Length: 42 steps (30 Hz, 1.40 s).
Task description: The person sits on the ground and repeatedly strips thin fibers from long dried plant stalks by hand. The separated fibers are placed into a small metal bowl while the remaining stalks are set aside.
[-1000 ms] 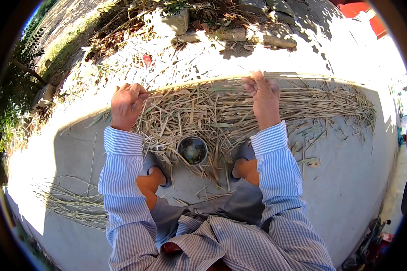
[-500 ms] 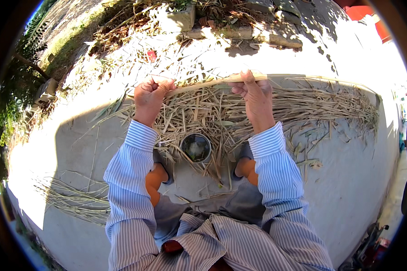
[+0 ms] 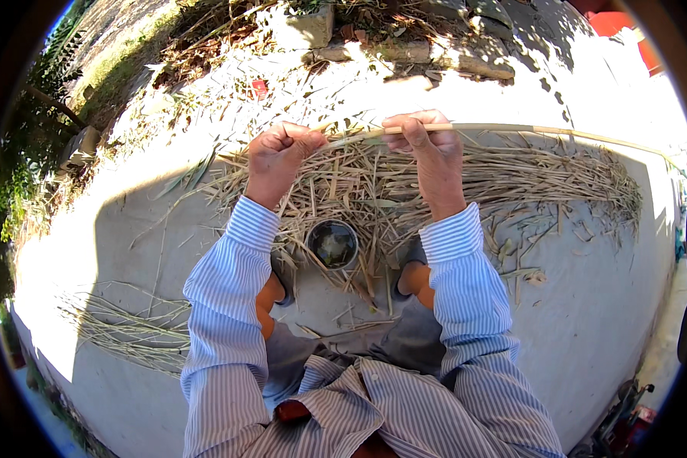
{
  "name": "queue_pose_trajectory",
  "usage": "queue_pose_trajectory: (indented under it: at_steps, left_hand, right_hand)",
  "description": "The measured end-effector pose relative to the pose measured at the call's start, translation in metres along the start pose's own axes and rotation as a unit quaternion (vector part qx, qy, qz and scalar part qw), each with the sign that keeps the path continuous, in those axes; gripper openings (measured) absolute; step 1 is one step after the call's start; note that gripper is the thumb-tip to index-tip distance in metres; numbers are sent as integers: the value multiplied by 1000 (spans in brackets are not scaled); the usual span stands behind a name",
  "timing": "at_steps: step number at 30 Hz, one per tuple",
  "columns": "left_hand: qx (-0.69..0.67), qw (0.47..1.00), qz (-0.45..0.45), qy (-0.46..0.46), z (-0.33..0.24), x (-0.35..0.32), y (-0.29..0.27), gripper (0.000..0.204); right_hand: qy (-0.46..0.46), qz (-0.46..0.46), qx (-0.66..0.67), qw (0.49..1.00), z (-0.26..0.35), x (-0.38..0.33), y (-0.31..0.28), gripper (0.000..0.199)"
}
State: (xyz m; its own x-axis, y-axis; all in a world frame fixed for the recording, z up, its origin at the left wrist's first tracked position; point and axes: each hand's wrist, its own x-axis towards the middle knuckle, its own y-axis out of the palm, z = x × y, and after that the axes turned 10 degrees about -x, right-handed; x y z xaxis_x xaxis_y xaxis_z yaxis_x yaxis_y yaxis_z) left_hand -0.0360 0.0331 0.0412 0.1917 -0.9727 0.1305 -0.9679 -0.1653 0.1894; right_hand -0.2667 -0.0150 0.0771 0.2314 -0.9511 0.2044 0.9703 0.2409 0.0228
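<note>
A long, thin, pale straw-coloured stalk (image 3: pixel 511 128) is held up across the far side of the straw pile. My left hand (image 3: pixel 278 162) is closed on its left end, thumb against bent fingers. My right hand (image 3: pixel 430 156) pinches the stalk further along, thumb on top, and the rest runs far out to the right. Below both hands lies the pile of dry stalks (image 3: pixel 504 179), spread sideways on the ground. Between my feet and the pile stands a round container (image 3: pixel 350 262) with dark liquid and something greenish in it. A pale strip shows by my left fingertips; its kind is unclear.
A second, smaller bundle of thin stalks (image 3: pixel 130 328) lies on the grey ground at the left. Loose leaf scraps (image 3: pixel 523 271) are scattered right of my feet. Concrete blocks (image 3: pixel 305 30) and dry litter edge the far side. A small red packet (image 3: pixel 259 88) lies beyond the pile.
My left hand has moved right, closer to my right hand. The stalk now reaches further out to the right. My right hand has stayed in nearly the same place.
</note>
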Motion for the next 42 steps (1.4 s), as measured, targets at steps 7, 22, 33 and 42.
queue_pose_trajectory:
  at_steps: [7,22,33,42]
  left_hand:
    - [6,968,-225,106,0,33,-108,17]
    - [58,994,68,-68,17,14,-55,14]
    - [441,880,-93,150,-7,14,-115,31]
    - [450,849,100,258,-29,1,-31,15]
  right_hand:
    - [4,10,-31,999,-4,3,-8,34]
    - [57,-98,2,994,-9,5,-23,29]
    - [3,-66,74,995,-5,4,-38,28]
    - [87,-42,88,991,-12,3,-16,30]
